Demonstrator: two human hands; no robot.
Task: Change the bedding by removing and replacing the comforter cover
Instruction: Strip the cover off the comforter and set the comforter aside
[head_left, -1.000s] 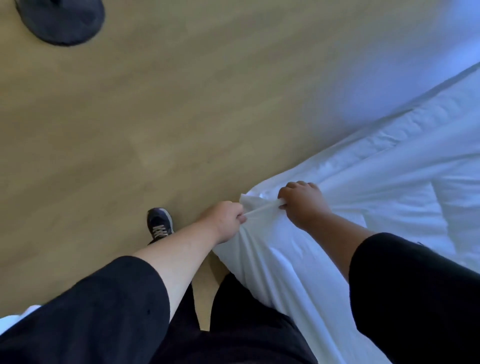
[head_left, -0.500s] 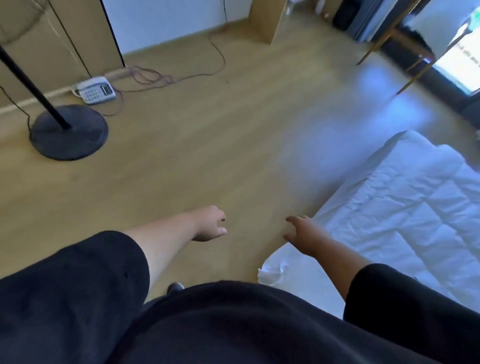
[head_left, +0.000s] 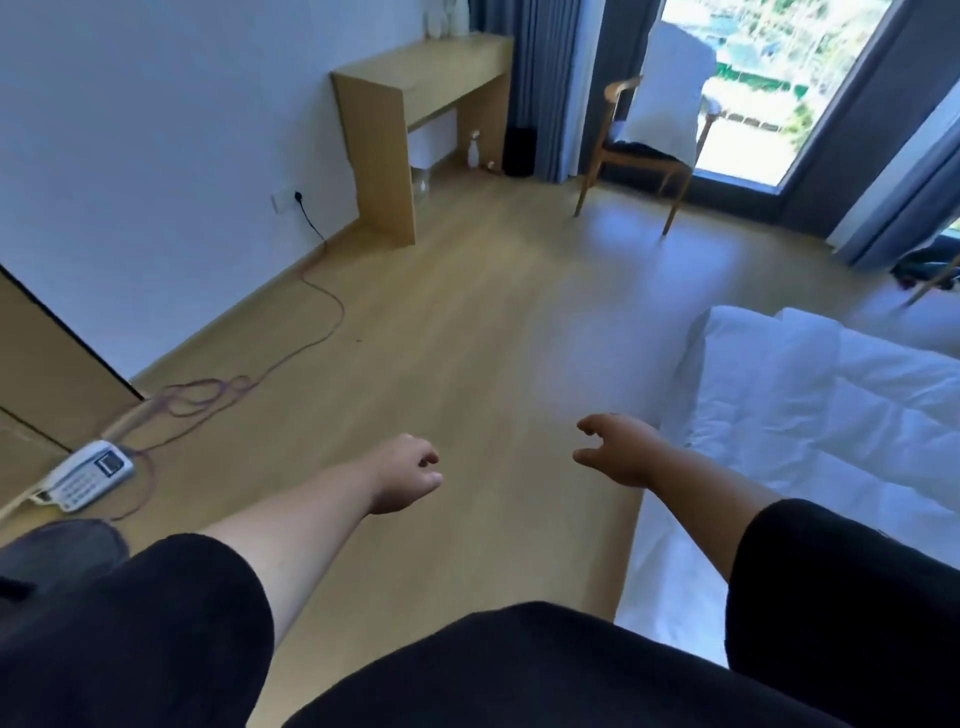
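Both hands now off the bedding: a second ago pinching a white fabric corner between them, at present holding nothing. Left hand (head_left: 408, 475) loosely curled over the bare floor (head_left: 467, 338); right hand (head_left: 618, 449) half open, fingers hooked, just beside the near edge of the bed (head_left: 670, 571). White comforter (head_left: 810, 410) spread on the bed, rumpled, reaching its far corner. View also lifted from the corner toward the chair (head_left: 644, 150) with white cloth (head_left: 670, 98) draped on its back. Probably done with that corner and heading for the next one or for the cloth. Impossible to tell whether the cover is on or off; bed cut off at right.
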